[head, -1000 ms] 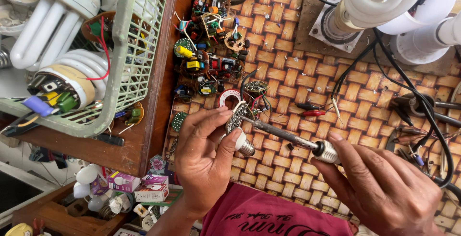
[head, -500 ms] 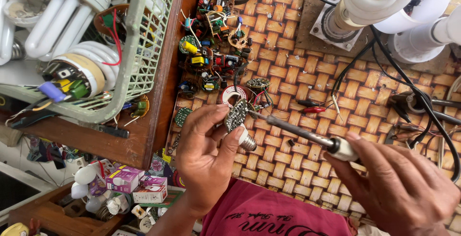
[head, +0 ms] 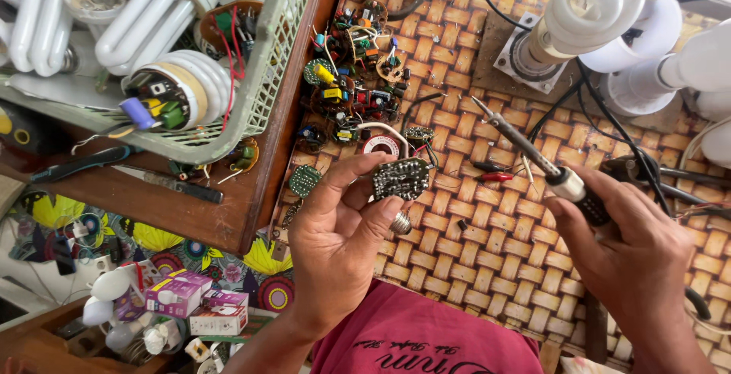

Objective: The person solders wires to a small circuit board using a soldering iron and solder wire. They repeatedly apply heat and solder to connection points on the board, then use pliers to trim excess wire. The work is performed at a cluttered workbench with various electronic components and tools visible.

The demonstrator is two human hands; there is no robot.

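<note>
Nearest to the wearer, the left hand [head: 335, 241] is curled, thumb and fingertips pinching a small round circuit board [head: 400, 179] by its edges, solder side up. A metal lamp screw base [head: 401, 224] hangs just below the board, against the fingers. The board is held up over the woven mat [head: 487, 267], close to the middle of the view.

To the right, the right hand [head: 640, 256] is closed around the dark handle of a soldering iron [head: 533, 157]. The iron slants up and to the left, its tip in the air, well apart from the board. A black cord runs off behind that hand.

Between the two hands the mat is mostly bare: only a red-and-black clip [head: 491, 172] lies there, so that stretch is the open room. Just beyond the board sit a solder spool [head: 381, 146] and a heap of small boards and parts [head: 350, 100], crowding the mat's left side.

The left is bounded by the brown wooden edge of the desk [head: 221, 222], with pliers [head: 84, 162] lying on it. A green basket [head: 263, 77] stands on it, filled with spiral lamps [head: 152, 23]. Far right, a white spiral bulb [head: 590, 12] stands in a socket on a small block, with more white lamp holders beside it and black wires trailing down toward the right hand.
</note>
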